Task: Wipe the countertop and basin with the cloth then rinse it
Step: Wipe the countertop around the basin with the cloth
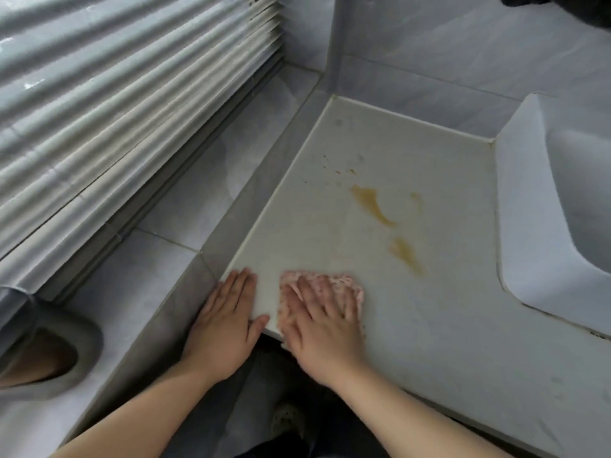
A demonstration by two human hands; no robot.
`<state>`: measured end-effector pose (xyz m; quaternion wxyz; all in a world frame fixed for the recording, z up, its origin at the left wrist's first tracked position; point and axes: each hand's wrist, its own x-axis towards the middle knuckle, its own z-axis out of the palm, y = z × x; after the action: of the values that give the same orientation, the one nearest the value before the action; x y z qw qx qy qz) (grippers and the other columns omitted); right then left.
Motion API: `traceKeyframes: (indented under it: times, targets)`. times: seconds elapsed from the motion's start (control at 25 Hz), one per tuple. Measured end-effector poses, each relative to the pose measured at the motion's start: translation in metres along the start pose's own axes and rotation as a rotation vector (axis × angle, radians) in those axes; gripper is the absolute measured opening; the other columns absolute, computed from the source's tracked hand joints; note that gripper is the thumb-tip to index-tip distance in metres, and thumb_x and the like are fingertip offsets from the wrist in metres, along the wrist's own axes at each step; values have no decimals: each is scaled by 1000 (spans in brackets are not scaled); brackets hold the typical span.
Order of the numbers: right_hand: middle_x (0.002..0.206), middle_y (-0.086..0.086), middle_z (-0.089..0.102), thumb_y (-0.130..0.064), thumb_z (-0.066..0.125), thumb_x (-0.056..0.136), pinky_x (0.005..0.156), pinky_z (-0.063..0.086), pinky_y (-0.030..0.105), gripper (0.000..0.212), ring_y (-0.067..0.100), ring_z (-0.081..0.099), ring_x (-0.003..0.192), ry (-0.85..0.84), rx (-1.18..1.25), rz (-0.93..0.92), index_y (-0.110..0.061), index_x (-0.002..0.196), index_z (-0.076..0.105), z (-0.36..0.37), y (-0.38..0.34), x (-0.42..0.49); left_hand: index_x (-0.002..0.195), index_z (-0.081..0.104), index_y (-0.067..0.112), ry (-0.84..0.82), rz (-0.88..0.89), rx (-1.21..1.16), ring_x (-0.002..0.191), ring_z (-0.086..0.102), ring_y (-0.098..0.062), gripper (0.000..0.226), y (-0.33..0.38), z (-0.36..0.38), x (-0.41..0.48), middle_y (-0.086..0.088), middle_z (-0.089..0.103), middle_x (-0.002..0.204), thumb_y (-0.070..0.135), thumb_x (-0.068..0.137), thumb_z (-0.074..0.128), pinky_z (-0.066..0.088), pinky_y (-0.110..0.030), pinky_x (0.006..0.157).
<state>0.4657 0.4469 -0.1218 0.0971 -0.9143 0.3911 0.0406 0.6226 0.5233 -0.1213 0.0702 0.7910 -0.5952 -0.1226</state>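
A pale countertop [413, 292] runs from the lower right up to the tiled corner. Brown stains [373, 204] streak its middle. A pink cloth [344, 282] lies flat near the counter's front left corner, and my right hand [322, 320] presses down on it with fingers spread. My left hand [224, 320] rests flat on the counter's left edge beside the grey ledge, holding nothing. The white basin [535, 206] sits at the right, raised above the counter, only partly in view.
A grey tiled ledge [185, 206] runs along the left below closed window blinds [125, 104]. A toilet seat [66, 352] shows at the lower left. Tiled walls [429, 61] close the far corner. The dark floor and a shoe [286, 421] are below.
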Motion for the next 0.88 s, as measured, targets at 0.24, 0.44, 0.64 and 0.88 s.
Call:
traceKeyframes:
  times: [0.24, 0.44, 0.64, 0.88]
  targets:
    - [158, -12, -5, -41, 16, 99, 111, -18, 45, 52, 17, -12, 144, -60, 85, -123, -32, 149, 1, -13, -28, 81, 149, 7, 12, 73, -53, -117, 140, 2, -5, 76, 2, 0, 1, -4, 9, 156, 49, 82, 7, -10, -15, 109]
    - [157, -14, -2, -47, 22, 97, 113, -13, 46, 56, 16, -9, 145, -18, -2, -31, -35, 148, 4, -15, 21, 68, 145, 29, 10, 103, -78, 27, 141, 21, -21, 67, 13, 1, 8, -7, 25, 153, 42, 87, 14, 4, -28, 109]
    - [143, -3, 47, -50, 32, 87, 108, 19, 50, 55, 24, 35, 134, 78, -93, 49, -28, 137, 42, -2, 87, -43, 148, 17, 19, 28, 21, 88, 144, 2, -18, 79, 45, 3, 50, -1, 11, 157, 47, 77, -3, -3, -33, 113]
    - [158, -11, -3, -58, 16, 90, 113, 0, 56, 60, 23, -3, 145, 55, 84, 736, -41, 146, 5, -21, 139, -22, 149, -5, 25, -53, 25, 196, 143, -15, -16, 93, 53, 9, 61, 5, -10, 157, 68, 67, -14, -11, -41, 114]
